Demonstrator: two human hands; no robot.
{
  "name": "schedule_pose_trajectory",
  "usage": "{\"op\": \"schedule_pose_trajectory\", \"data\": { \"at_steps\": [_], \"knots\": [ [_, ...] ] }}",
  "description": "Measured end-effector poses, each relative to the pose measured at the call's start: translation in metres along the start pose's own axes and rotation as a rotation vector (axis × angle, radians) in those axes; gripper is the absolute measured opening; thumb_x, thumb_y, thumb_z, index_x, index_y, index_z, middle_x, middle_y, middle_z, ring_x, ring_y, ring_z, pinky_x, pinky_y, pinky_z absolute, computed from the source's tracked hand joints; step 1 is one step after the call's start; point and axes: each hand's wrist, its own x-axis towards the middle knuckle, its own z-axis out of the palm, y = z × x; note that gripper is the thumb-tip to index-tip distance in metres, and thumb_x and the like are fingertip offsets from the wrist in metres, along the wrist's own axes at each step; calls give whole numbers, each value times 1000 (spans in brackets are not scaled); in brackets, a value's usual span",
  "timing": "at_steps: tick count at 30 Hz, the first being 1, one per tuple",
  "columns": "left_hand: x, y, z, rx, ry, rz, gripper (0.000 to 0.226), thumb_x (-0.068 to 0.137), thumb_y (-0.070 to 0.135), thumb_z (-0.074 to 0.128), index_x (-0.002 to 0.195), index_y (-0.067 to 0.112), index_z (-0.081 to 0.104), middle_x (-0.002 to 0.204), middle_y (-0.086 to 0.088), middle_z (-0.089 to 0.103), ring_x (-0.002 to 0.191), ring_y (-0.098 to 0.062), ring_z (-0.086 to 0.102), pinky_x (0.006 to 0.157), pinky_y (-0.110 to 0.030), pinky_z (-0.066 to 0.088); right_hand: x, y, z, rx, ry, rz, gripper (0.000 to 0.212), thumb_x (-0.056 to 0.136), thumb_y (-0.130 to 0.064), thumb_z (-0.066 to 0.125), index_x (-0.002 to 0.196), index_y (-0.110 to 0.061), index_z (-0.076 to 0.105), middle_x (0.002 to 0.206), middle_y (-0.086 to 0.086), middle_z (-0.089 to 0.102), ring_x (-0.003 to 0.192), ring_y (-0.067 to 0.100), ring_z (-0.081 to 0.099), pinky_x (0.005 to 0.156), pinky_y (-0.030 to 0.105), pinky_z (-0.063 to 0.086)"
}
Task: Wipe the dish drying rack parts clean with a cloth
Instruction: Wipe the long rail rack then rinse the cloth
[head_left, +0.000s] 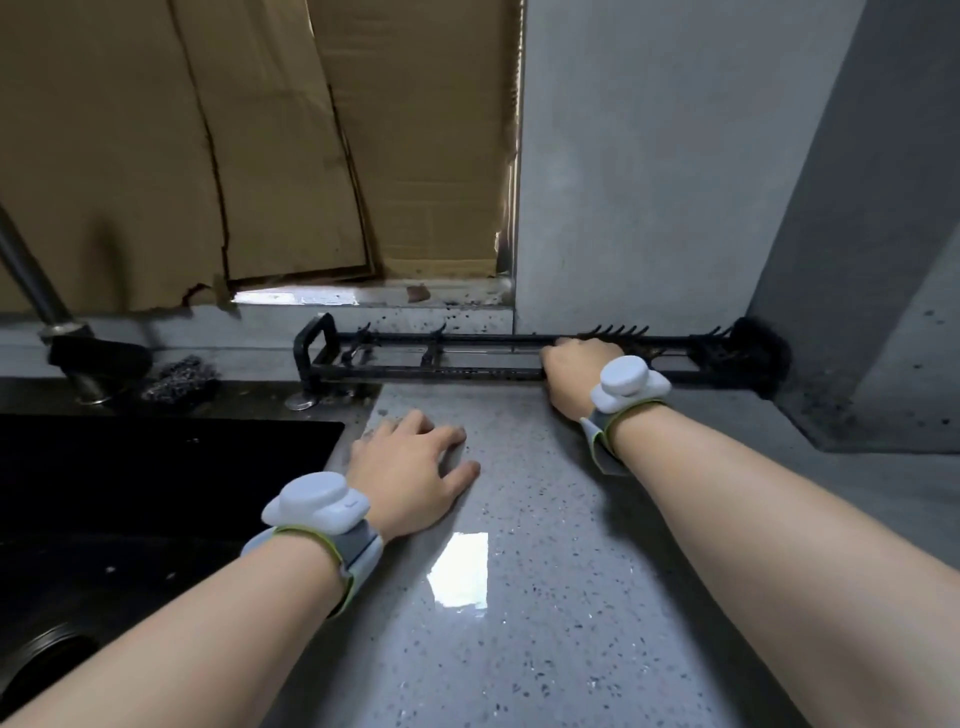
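Progress looks slight, judging by the grime: the black dish rack (431, 358) at the back of the speckled grey bench (545, 597), against the wall (649, 182), is dark and dusty along its rails and prongs, and black specks dot the sill and the corner around it. No cloth can be seen anywhere, so wiping may not have begun, or the cloth is hidden under a palm; I cannot tell which.

Right hand (576, 376) reaches to the rack's front rail, its grip curled down over the bar, seemingly closed on it, though the fingertips are out of sight. Left hand (410, 467) lies flat on the bench with fingers spread, holding nothing, apparently as a brace. Both wrists carry 1 white sensor band each.

Sink (130, 493) sits to the left, with a faucet (36, 291) and a dark scouring pad (179, 376) behind it.

By this view, every rail, hook and prong is left to wipe.
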Motion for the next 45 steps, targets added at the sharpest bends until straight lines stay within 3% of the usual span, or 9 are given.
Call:
{"op": "schedule_pose_trajectory", "data": {
  "at_steps": [3, 9, 15, 21, 27, 35, 40, 43, 45],
  "knots": [
    [6, -2, -7, 6, -35, 9, 55, 91, 73, 42, 138, 44, 47, 133, 3, 46, 125, -25, 46, 101, -44, 43, -4, -2, -13, -60, -24, -50, 14, 85, -9, 49, 88, -15, 62, 88, 5, 66, 66, 29, 55, 56, 31, 37],
    [-4, 2, -10, -85, 1, -8, 41, 97, 49, 47, 132, 30, 53, 128, -2, 51, 118, -26, 52, 96, -40, 47, -46, -27, -55, -98, -72, -124, 12, 86, -15, 52, 86, -14, 64, 90, 8, 67, 70, 30, 54, 62, 31, 39],
    [-51, 5, -16, -242, 151, 3, 32, 94, 34, 50, 123, 25, 60, 122, 1, 58, 116, -23, 52, 99, -36, 43, -106, -64, -100, 59, -215, -62, 20, 82, -15, 53, 63, -13, 46, 74, 5, 57, 68, 29, 55, 64, 30, 46],
    [-112, 16, -33, -358, 119, -8, 32, 90, 32, 52, 120, 25, 62, 118, -1, 64, 114, -23, 58, 98, -38, 46, -169, -105, -141, 161, -307, -37, 17, 84, -15, 54, 68, -15, 50, 72, 4, 55, 61, 22, 52, 61, 28, 41],
    [-172, 20, -24, -428, 64, -103, 37, 92, 15, 43, 122, 22, 63, 125, -7, 67, 119, -28, 58, 99, -37, 46, -206, -139, -154, 132, -404, -68, 28, 89, -21, 55, 64, -17, 43, 72, 0, 52, 76, 23, 55, 71, 29, 41],
    [-200, 44, -33, -564, 50, -128, 31, 97, 37, 55, 111, 14, 68, 105, -4, 73, 107, -26, 65, 88, -30, 47, -238, -53, -181, 316, -299, 143, 17, 84, -24, 62, 81, -9, 68, 76, 5, 67, 74, 28, 65, 62, 25, 47],
    [-200, 74, -30, -727, 27, -198, 64, 80, 76, 58, 90, 13, 61, 79, -5, 72, 70, -23, 71, 75, -45, 59, -280, 2, -141, 525, -430, 245, 20, 84, -33, 68, 81, -15, 77, 73, -3, 74, 70, 18, 72, 53, 19, 46],
    [-203, 84, -34, -893, 47, -261, 50, 85, 59, 70, 83, 10, 59, 81, -17, 72, 64, -27, 72, 65, -47, 61, -294, 8, -124, 570, -456, 253, 21, 87, -34, 68, 84, -16, 78, 71, -2, 74, 57, 16, 68, 50, 18, 48],
    [-201, 90, -33, -1063, 58, -310, 46, 82, 41, 79, 101, 4, 59, 88, -22, 71, 67, -31, 72, 62, -55, 60, -297, 9, -121, 627, -462, 267, 17, 88, -29, 69, 85, -14, 78, 65, -3, 72, 45, 14, 60, 45, 17, 44]
  ]
}}
